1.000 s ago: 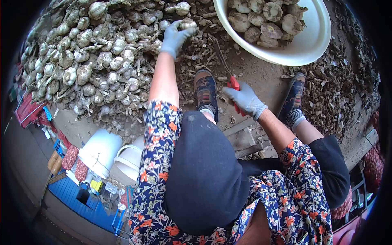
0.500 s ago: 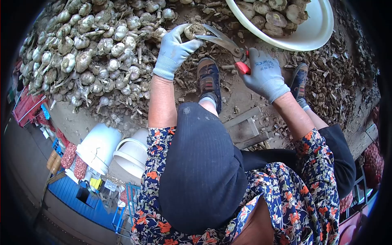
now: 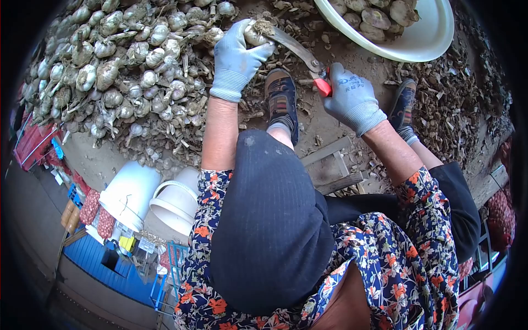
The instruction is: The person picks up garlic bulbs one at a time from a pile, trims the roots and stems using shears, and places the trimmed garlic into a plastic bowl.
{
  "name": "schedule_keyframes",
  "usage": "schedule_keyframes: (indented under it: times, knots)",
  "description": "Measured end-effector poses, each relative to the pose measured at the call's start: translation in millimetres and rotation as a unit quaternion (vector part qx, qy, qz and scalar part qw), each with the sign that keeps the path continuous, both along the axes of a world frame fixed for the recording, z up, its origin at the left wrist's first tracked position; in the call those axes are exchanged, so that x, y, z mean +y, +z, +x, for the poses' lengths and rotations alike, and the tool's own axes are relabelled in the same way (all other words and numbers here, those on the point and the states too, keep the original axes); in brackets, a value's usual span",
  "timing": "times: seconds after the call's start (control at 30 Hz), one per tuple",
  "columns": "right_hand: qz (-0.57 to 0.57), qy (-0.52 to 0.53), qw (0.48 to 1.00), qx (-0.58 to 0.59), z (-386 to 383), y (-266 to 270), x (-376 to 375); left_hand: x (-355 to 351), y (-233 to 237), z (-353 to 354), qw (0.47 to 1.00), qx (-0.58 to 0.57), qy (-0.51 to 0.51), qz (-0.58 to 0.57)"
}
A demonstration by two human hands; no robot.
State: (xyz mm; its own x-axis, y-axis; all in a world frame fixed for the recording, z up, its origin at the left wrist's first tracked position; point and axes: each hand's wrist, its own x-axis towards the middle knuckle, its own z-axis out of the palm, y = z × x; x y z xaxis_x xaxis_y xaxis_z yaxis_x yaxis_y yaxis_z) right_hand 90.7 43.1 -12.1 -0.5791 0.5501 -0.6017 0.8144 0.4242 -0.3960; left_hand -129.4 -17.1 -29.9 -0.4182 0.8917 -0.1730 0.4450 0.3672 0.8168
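Observation:
My gloved left hand (image 3: 237, 58) is closed around a garlic bulb (image 3: 254, 37), its dry roots pointing away from my palm. In my gloved right hand (image 3: 352, 99) are pruning shears (image 3: 300, 50) with red handles. Their blades reach across to the bulb and look closed together, tips right at its root end. To the left of my left hand lies a large heap of garlic bulbs (image 3: 126, 71) with dry stalks. Beyond the shears stands a pale basin (image 3: 434, 41) with trimmed garlic bulbs (image 3: 375, 18) in it.
Dry stalk and root scraps (image 3: 451, 115) cover the ground on the right. A wooden frame (image 3: 344, 179) lies near my feet. White buckets (image 3: 129, 192) stand at the lower left, with red mesh sacks (image 3: 91, 206) beside them.
The shears' blades, spread around the bulb before, have come together. Both hands sit slightly higher in the view, and the basin has shifted up and right as the view moved.

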Motion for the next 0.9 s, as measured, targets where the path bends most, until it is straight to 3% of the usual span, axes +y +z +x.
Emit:
schedule_keyframes:
  times: [0.1, 0.23, 0.37, 0.4, 0.47, 0.63, 0.9]
  knots:
    - [-0.006, 0.003, 1.000, 0.015, 6.3, -2.5, 2.8, -2.7, -3.4, -3.2, 0.999, 0.024, -0.029, -0.035]
    - [0.025, 0.030, 0.997, 0.063, 11.6, -9.1, -2.5, -8.8, -7.3, -1.6, 0.996, 0.077, -0.047, 0.014]
    - [0.032, 0.025, 0.998, 0.052, 12.5, -10.4, -1.8, -9.3, -8.5, 0.6, 0.997, 0.023, -0.064, 0.026]
    - [0.031, 0.025, 0.998, 0.053, 10.0, -8.6, -2.3, -9.1, -6.1, 7.8, 0.993, 0.099, -0.058, 0.022]
    - [-0.023, 0.011, 0.999, 0.022, 4.6, -2.7, -5.0, -6.4, -7.9, 19.9, 0.982, 0.180, -0.024, 0.056]
    - [-0.066, 0.029, 0.997, -0.011, 0.4, -7.8, 3.1, -10.2, -10.1, 22.9, 0.979, 0.196, -0.013, 0.055]
    - [-0.138, -0.006, 0.989, -0.056, 0.1, -13.7, -19.4, -25.1, -34.1, 25.9, 0.983, 0.181, -0.004, -0.036]
